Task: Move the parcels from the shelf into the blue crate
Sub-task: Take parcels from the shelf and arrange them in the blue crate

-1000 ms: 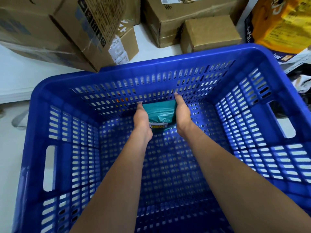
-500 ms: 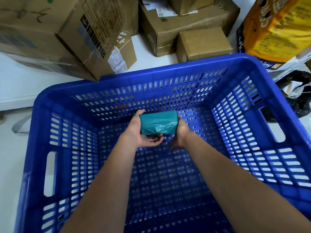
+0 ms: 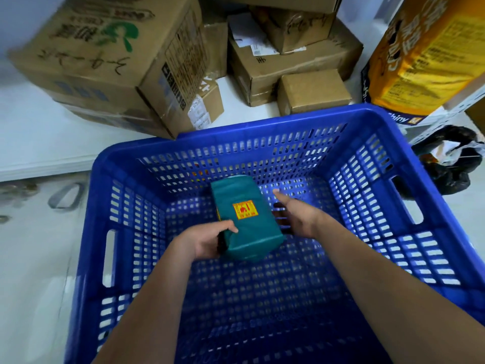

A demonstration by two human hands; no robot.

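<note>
Since half a second ago, we see the teal parcel (image 3: 245, 219) turned from broadside to lengthwise, its yellow-and-red label (image 3: 244, 210) now facing up, and the right hand (image 3: 296, 216) come off it.

We look down onto a pale floor (image 3: 34, 258), with a white ledge (image 3: 39, 135) at 10 o'clock. Stacked cardboard boxes (image 3: 110, 64) occupy 11 o'clock; more boxes (image 3: 294, 56) sit at 12 o'clock, a small plain carton (image 3: 313, 90) just beside the crate's far rim. A yellow bag (image 3: 425, 53) leans at 2 o'clock, with a black plastic bag (image 3: 446, 164) below it at 3 o'clock.

We note that the blue crate (image 3: 393, 232) fills the lower centre. Its slotted walls rise on all four sides, with a handle cutout at 9 o'clock and another at 3 o'clock. Its perforated floor shows bare around the parcel, most widely toward 6 o'clock.

We find the parcel inside the crate, near the far wall, its long axis running from 12 toward 5 o'clock. It is a rectangular block wrapped in smooth teal film, with folded edges at the near end. Whether it rests on the crate floor we cannot tell.

We see the left hand (image 3: 207, 240) gripping the parcel's near left corner, thumb on top. The right hand is spread and relaxed just beside the parcel's right side, holding nothing.
</note>
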